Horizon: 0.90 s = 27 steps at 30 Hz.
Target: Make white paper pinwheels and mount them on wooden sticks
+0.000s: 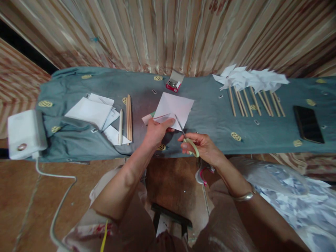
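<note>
A square sheet of white paper (176, 105) is pinched at its near left side by my left hand (156, 132), thumb on top. My right hand (201, 145) grips scissors (193, 145) with pale yellow-green handles. Their blades lie at the sheet's near edge, close to my left thumb; whether they are apart or together is hard to tell. Just beyond the paper stands a small red open box (173, 84) of shiny metal pieces. Left of my left hand lie several wooden sticks (129, 118) and a pale, thicker stick (120, 127).
White papers (91, 112) and a white device with a cable (25, 134) lie at the left of the cloth-covered table (210, 129). Several paper pinwheels (249, 79) on sticks and a dark phone (308, 124) are at the right. A bag of folded paper (296, 196) sits below right.
</note>
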{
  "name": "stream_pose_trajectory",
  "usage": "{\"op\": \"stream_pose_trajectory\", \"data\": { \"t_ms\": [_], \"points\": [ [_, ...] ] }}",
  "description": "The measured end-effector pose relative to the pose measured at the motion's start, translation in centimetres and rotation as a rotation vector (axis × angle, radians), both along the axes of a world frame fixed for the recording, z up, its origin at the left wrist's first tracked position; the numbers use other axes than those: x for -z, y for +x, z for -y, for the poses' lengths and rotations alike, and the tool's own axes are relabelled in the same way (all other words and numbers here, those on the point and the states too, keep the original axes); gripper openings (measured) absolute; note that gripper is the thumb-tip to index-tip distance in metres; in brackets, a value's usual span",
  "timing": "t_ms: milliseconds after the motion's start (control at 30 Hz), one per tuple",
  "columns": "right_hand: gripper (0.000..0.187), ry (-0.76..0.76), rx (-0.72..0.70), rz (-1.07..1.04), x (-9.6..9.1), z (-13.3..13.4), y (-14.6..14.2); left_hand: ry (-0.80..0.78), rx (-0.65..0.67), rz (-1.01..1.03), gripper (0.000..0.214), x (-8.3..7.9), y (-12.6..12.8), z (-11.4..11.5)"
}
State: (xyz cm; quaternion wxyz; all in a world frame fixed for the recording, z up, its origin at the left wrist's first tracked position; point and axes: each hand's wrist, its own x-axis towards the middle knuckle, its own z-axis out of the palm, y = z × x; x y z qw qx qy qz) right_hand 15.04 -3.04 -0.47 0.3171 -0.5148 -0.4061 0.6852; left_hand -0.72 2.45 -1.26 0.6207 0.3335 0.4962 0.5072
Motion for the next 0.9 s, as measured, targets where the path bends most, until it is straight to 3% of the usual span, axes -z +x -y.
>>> {"op": "stream_pose_trajectory", "data": {
  "t_ms": [900],
  "points": [
    [0.042,-0.028,0.063,-0.027,0.12,-0.09,-0.31,-0.006,-0.021,-0.012,0.013,-0.20,0.22,0.03]
  ]
}}
